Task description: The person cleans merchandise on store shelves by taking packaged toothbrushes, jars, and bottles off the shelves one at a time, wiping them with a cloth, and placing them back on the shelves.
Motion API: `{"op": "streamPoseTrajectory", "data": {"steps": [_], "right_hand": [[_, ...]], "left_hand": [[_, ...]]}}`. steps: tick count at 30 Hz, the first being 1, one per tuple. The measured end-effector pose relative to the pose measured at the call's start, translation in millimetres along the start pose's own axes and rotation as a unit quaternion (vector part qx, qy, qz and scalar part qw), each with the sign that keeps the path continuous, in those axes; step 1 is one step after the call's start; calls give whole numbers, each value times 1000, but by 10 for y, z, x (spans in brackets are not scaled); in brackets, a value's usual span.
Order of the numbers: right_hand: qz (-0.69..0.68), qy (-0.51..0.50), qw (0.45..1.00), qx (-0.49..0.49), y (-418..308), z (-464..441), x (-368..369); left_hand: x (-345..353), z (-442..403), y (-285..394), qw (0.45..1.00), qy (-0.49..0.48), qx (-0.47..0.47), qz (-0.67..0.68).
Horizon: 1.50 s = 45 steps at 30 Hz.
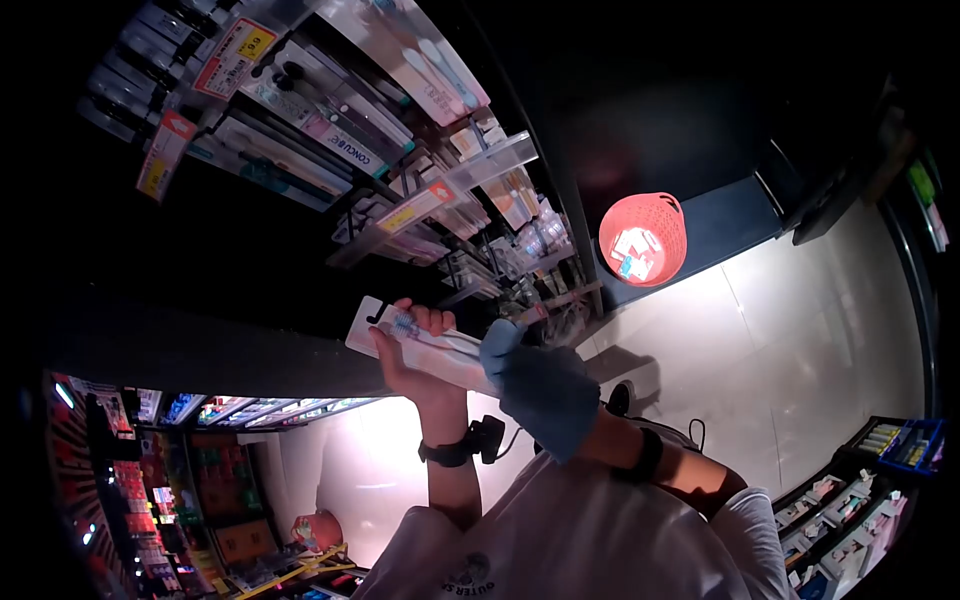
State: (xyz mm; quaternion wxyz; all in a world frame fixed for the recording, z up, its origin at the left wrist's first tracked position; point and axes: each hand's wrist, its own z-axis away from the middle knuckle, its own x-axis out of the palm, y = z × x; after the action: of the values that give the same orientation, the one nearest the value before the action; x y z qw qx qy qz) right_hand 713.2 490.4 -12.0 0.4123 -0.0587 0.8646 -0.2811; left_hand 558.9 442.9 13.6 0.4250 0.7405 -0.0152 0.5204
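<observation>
The toothbrush pack [440,357] is before the shelves [490,165], the basket [668,237] to their right.

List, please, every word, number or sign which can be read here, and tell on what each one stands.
"9.9": upper price tag, on its yellow part.
"CONCU", followed by unclear marks: shelf pack.
"OUTER", its continuation unclear: white shirt.
Too small or blurred: smaller print on the upper price tag, the other price tags, and any print on the held toothbrush pack.
</observation>
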Motion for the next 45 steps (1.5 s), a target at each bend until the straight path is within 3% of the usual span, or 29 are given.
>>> {"op": "streamPoseTrajectory", "data": {"steps": [6, 8, 10, 11, 13, 14, 16, 19, 22, 23, 25, 27, 28, 30, 31, 32, 33, 34, 35, 38, 40, 41, 42, 43, 44, 45], "right_hand": [[64, -44, 997, -21, 210, 143, -124], [-96, 135, 981, -105, 278, 207, -63], [-14, 118, 992, -50, 101, 195, -155], [-200, 111, 973, -21, 97, 194, -94], [-374, 102, 921, 12, 109, 228, 6], [-233, 94, 968, -22, 127, 251, 50], [-83, 84, 992, -52, 114, 281, 58], [-65, 162, 984, -47, 120, 331, 120], [-209, 165, 963, -38, 173, 375, 193], [-286, 43, 956, 44, 191, 398, 70], [-355, -80, 923, 122, 149, 388, -193], [-124, 33, 991, 42, 146, 402, -317], [-123, 33, 991, 41, 193, 382, -270], [24, 70, 997, 15, 326, 342, -138], [27, 72, 997, 17, 224, 256, -264], [112, 5, 993, 29, 81, 168, -423], [195, -63, 978, 42, -11, 117, -527], [198, -61, 977, 44, 57, 202, -387], [166, -16, 986, 0, 174, 363, -115], [286, 45, 957, -34, -31, 447, -29], [330, 56, 940, 69, 11, 407, 14], [345, 59, 931, 104, 87, 413, 47], [234, 55, 966, 101, 380, 493, 176], [120, 50, 987, 96, 500, 481, 178], [123, 53, 986, 96, 527, 480, 216], [-103, 126, 961, 225, 461, 397, 180]], "left_hand": [[48, 76, 1, 1000, -23, 13, -3], [74, 116, -15, 1000, -15, 9, -16], [120, 167, -83, 994, -70, 36, -73], [105, 200, -130, 990, -90, 44, -98], [153, 290, -207, 983, -104, 69, -133], [169, 322, -234, 974, -118, 96, -167], [165, 336, -218, 973, -119, 106, -169], [209, 335, -124, 978, -144, 86, -123], [254, 305, 43, 982, -165, 54, -69], [260, 292, 86, 979, -185, 57, -67], [280, 300, 118, 974, -204, 56, -75], [268, 291, 138, 969, -227, 48, -81], [274, 301, 135, 969, -228, 49, -81], [298, 344, 113, 978, -195, -7, -68], [234, 338, 81, 979, -196, -35, -39], [192, 333, 35, 979, -198, -38, -37], [162, 337, -18, 977, -189, -89, -44], [142, 338, -72, 972, -180, -139, -50], [128, 345, -117, 957, -211, -170, -102], [37, 384, -262, 898, -172, -232, -332], [-92, 412, -452, 905, -147, -187, -353], [-15, 523, -523, 907, -133, -73, -392], [-168, 580, -577, 864, -90, -31, -495], [-223, 653, -568, 808, -137, 37, -572], [-256, 718, -551, 740, -184, 106, -639], [-266, 800, -549, 754, -212, 59, -618]]}}
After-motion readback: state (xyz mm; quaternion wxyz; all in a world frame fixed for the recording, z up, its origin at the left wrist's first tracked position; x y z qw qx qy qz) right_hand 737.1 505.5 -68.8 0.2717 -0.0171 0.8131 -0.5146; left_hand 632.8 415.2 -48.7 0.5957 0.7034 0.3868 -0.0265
